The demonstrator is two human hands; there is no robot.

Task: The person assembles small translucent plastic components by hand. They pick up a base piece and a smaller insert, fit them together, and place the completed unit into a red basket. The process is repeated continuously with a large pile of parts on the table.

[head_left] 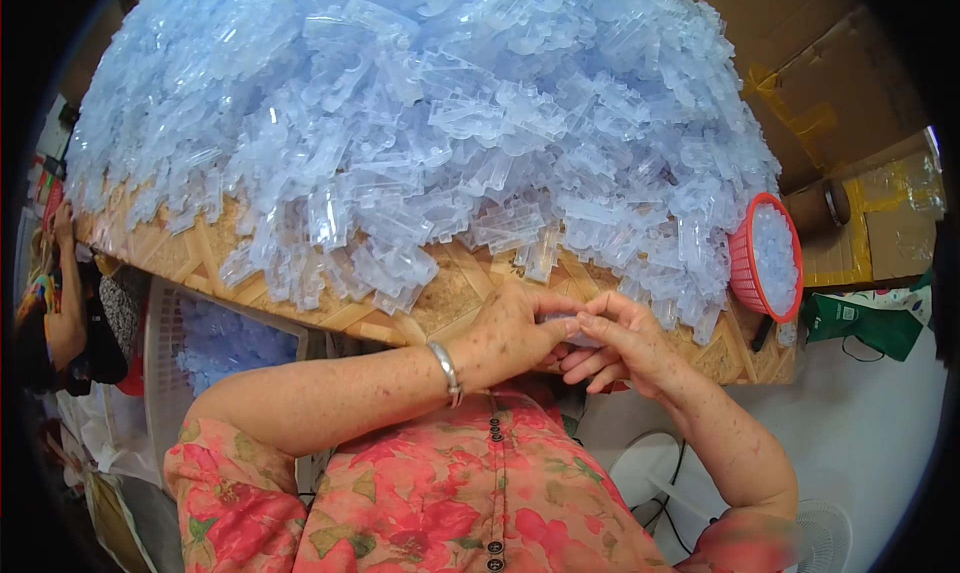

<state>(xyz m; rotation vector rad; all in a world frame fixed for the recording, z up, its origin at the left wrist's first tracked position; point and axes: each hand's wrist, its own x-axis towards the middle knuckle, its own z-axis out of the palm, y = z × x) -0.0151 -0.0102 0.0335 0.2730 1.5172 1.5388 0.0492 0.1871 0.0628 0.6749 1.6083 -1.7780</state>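
Note:
My left hand (515, 330) and my right hand (628, 348) meet over the table's near edge. Between their thumbs and forefingers is a small translucent plastic piece (582, 340), mostly covered by the fingers. The left fingers are curled around it. On the right hand, thumb and forefinger pinch while the other fingers are loosely spread. Just beyond both hands rises a large heap of translucent bluish plastic pieces (450, 113), flat and elongated, spilling toward me.
The wood-patterned tabletop (455, 283) shows along the near edge. A red basket (742, 268) of small pale pieces sits at its right end, near cardboard boxes (860, 83) and a green bag (870, 328). Lower left stands a white crate (165, 358); another person's arm (68, 303) is far left.

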